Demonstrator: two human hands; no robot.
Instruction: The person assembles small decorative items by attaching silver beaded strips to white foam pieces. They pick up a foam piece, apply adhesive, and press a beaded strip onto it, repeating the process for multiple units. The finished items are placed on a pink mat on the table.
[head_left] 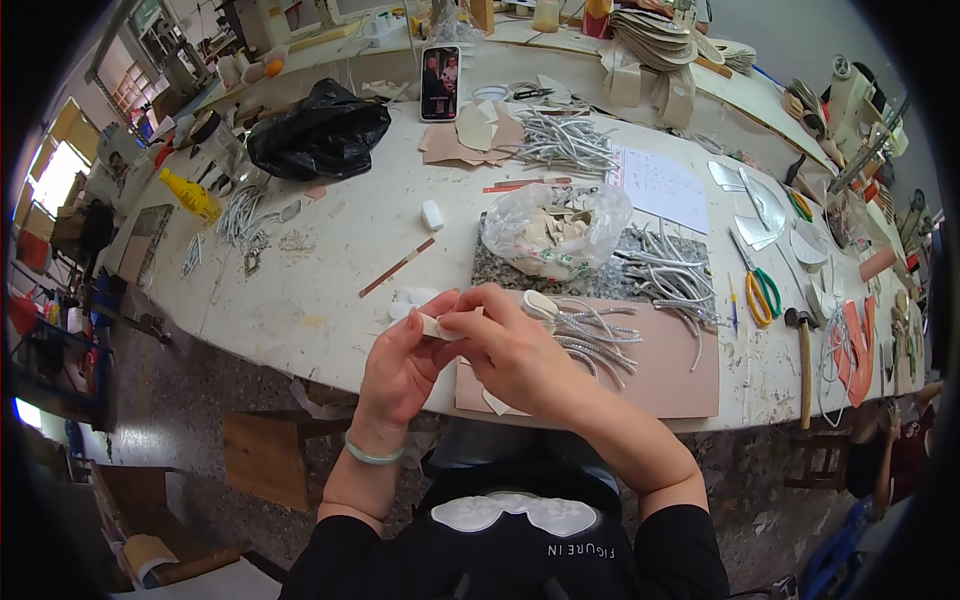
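Off-white, the small piece (431, 326) at your fingertips sits between your two hands, nearer you than the clear plastic bag (608, 208) and to its left. Judging by the pose, you are at a close, two-handed step, shaping or adjusting the piece; which of these I cannot tell, as your fingers cover much of it. The next move seems to call for a firm pinch on one side while the other side eases along the edge, without letting the piece twist.

Your left hand (398, 365) grasps it from the left, thumb against its end; your right hand (515, 345) pinches it from the right, though the exact contact is partly hidden. So the piece lies right within both sets of fingers, held up over the desk (300, 280).

On your side of the clear plastic bag, just beyond your right hand, a rounded off-white stack (540, 308) and loose silver cords (605, 335) lie on a pinkish board (665, 370). The speckled slab (488, 272) shows under the bag.
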